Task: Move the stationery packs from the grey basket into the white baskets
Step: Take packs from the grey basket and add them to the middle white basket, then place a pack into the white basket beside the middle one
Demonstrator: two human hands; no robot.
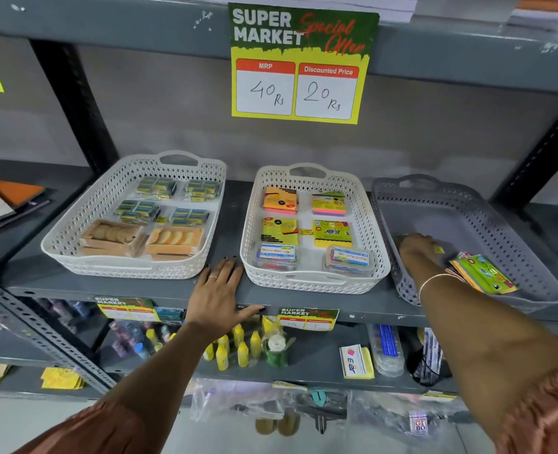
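The grey basket (506,224) stands at the right of the shelf. Inside it, my right hand (415,249) reaches palm down, its fingers curled over something with a small yellow corner showing (439,250); whether it grips is hidden. A few green and orange stationery packs (482,278) lie beside my wrist. The middle white basket (315,283) holds sticky-note packs (328,203) and two clear clip boxes (348,260). In the left white basket (74,247) are blue-yellow packs (156,186) and orange boxes (176,239). My left hand (218,290) rests flat on the shelf edge between the white baskets.
A "Super Market" price sign (298,63) hangs from the upper shelf above the baskets. The lower shelf holds yellow bottles (235,350), a green tape roll (276,350) and other stationery. Black slotted uprights (74,106) frame the shelf bay.
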